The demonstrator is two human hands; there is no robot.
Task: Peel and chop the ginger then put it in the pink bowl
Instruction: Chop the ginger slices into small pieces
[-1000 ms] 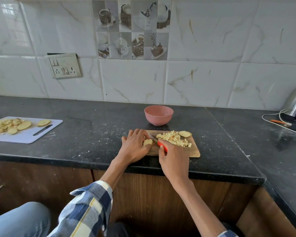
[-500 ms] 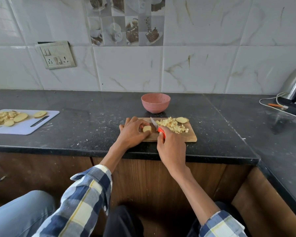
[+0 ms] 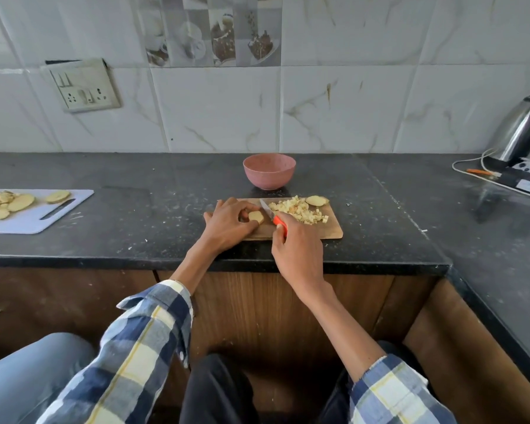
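**Ginger on the board, black desk in a tiled corner**

A speckled black stone desk [image 3: 135, 228] runs along a white marble-patterned tiled wall [image 3: 214, 108] and turns a corner at the right; wood-grain cabinet fronts sit below it. A small wooden cutting board [image 3: 331, 232] lies near the front edge. The left hand [image 3: 227, 223] holds a ginger piece [image 3: 255, 216] on the board, fingers curled round it. The right hand [image 3: 297, 252] grips an orange-handled knife [image 3: 273, 217], its blade just right of that piece. Chopped ginger [image 3: 299, 209] is heaped on the board beside one slice [image 3: 317, 200]. The pink bowl [image 3: 269, 174] stands just behind the board. Far left lies a white cutting board [image 3: 58, 215] with slices; far right a steel kettle [image 3: 523, 130]. A switch socket [image 3: 83, 85] hangs on the wall.
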